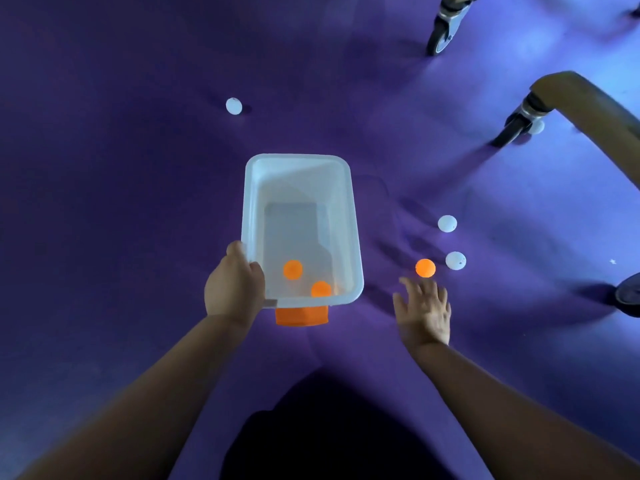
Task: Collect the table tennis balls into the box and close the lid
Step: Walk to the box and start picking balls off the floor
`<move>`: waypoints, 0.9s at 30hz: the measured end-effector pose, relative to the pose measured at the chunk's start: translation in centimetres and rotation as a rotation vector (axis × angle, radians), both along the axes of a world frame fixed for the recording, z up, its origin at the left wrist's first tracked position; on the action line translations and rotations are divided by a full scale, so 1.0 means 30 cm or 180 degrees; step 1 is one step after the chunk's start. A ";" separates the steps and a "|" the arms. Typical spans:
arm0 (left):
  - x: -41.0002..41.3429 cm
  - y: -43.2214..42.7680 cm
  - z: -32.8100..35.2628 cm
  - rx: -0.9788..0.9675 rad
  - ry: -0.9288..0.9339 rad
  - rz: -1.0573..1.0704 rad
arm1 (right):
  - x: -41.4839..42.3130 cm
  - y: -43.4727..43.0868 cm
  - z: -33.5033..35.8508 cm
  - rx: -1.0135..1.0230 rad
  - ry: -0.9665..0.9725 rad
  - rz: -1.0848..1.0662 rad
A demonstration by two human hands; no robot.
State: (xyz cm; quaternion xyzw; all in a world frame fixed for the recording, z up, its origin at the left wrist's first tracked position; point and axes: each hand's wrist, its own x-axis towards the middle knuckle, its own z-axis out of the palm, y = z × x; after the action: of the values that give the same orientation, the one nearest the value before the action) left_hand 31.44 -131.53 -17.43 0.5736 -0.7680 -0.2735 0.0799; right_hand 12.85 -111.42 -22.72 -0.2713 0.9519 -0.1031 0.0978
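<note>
A white plastic box [346, 188] sits open on the purple cloth, with an orange clasp [301, 316] at its near end. Two orange balls lie inside near the front: one orange ball [293, 269] and a second orange ball [321, 289]. My left hand [233, 284] grips the box's near left corner. My right hand [424, 311] hovers with fingers spread, just short of a loose orange ball [425, 267]. Two white balls [447, 223] [455, 260] lie just beyond it. Another white ball [233, 106] rests far back left. No lid is in view.
Chair legs with castor wheels [438, 36] [512, 128] stand at the back right, with a small white ball [537, 127] beside one wheel. Another wheel [628, 296] pokes in at the right edge. The purple cloth [121, 202] is creased around the box.
</note>
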 end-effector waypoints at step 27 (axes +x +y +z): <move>-0.160 -0.083 0.028 -0.0090 -0.0163 -0.0923 | -0.096 -0.093 0.135 -0.1544 -0.0349 -0.0405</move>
State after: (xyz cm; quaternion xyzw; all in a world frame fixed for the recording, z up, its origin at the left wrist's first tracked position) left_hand 26.63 -134.02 -16.59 0.4622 -0.8484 -0.2566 0.0281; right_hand 9.99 -114.22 -18.68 -0.2204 0.9078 -0.3488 0.0747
